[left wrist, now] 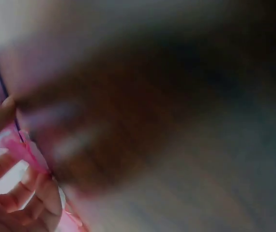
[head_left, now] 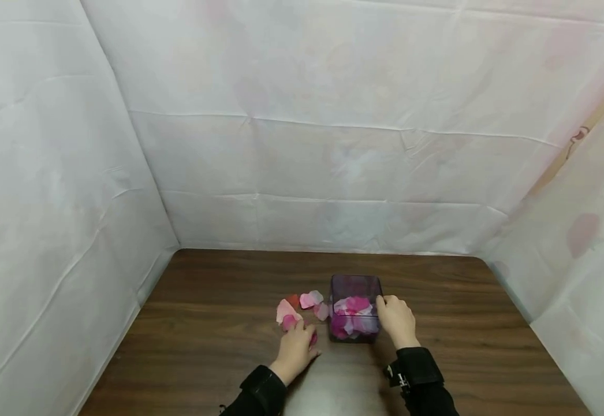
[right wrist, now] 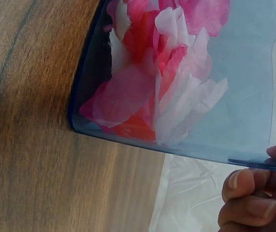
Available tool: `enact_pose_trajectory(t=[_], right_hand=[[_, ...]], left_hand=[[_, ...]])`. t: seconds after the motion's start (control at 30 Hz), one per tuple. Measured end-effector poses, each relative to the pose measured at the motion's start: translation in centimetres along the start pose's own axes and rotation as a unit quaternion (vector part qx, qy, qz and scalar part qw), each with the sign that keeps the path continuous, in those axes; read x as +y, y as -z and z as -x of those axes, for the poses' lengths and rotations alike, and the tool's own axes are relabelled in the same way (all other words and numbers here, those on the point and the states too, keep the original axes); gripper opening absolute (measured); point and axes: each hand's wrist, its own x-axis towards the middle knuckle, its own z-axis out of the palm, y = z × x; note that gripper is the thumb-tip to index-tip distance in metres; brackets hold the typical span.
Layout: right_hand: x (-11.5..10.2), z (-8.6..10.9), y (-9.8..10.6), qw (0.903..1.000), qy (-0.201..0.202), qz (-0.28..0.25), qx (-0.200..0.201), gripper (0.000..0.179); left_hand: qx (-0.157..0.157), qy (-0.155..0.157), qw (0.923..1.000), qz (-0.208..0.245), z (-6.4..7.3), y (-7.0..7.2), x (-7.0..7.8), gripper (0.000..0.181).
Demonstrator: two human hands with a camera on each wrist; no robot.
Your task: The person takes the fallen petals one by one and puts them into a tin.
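A see-through purple-tinted plastic box (head_left: 355, 338) stands on the table, part filled with pink, white and red artificial petals (right wrist: 128, 92). My right hand (head_left: 396, 319) pinches its right rim, thumb and curled fingers on either side of the wall in the right wrist view. To the box's left lies a small group of loose petals (head_left: 285, 310). Over their near edge is my left hand (head_left: 295, 348), with a deep pink petal (head_left: 313, 338) between thumb and fingers. In the left wrist view a pink petal (left wrist: 31, 152) shows against the curled fingers (left wrist: 26, 193).
The brown wood-grain table (head_left: 219, 294) is bounded at the back by a white cloth wall (head_left: 307, 173). Similar cloth hangs along the left and right sides. Much of the left wrist view is blurred.
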Motion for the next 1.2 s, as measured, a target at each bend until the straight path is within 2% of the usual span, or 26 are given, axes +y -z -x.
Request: enact_pose_trajectory(t=[0.1,0.3,0.5,0.6,0.67,0.73,0.8,0.9,1.0,1.1,1.2], right_hand=[[0.0,0.0,0.0,1.0,0.0,-0.001,-0.001,0.04],[0.1,0.0,0.0,1.0,-0.007,0.0,0.003,0.039],[0.0,-0.1,0.2,1.0,-0.008,-0.004,-0.002,0.039],[-0.1,-0.2,0.3,1.0,-0.006,-0.001,-0.003,0.039],[-0.1,-0.2,0.3,1.0,-0.006,0.001,-0.007,0.04],[0.0,-0.2,0.2,0.9999,-0.006,0.001,-0.009,0.04],[0.0,-0.2,0.3,0.9999,-0.006,0.001,-0.011,0.04],[0.0,-0.3,0.3,0.9999,-0.009,0.003,-0.01,0.04],[-0.1,-0.3,0.3,0.9999,-0.014,0.004,-0.008,0.04],[-0.2,-0.2,0.2,0.9998,-0.015,0.006,-0.008,0.041],[-0.2,-0.1,0.2,0.9998,-0.015,0.006,-0.007,0.041]], left_hand=[[0.02,0.022,0.9992,0.028,0.2,-0.1,0.2,0.018],[0.057,0.016,0.9971,0.047,-1.1,0.6,0.0,0.02],[0.099,0.043,0.9913,0.075,-3.3,2.7,-0.4,0.012],[0.125,0.07,0.9801,0.138,-5.0,4.4,-0.1,0.008],[0.137,0.08,0.9674,0.197,-6.2,5.5,0.5,0.005],[0.135,0.078,0.9534,0.258,-7.5,6.6,1.5,0.007],[0.122,0.056,0.9464,0.294,-8.6,7.3,2.8,0.008],[0.064,0.026,0.9472,0.313,-9.6,7.7,4.8,0.011],[-0.004,-0.003,0.9525,0.305,-10.0,7.2,6.3,0.015],[-0.067,-0.02,0.9566,0.283,-9.8,6.7,7.2,0.022],[-0.108,-0.03,0.9568,0.268,-9.4,6.4,7.6,0.029]])
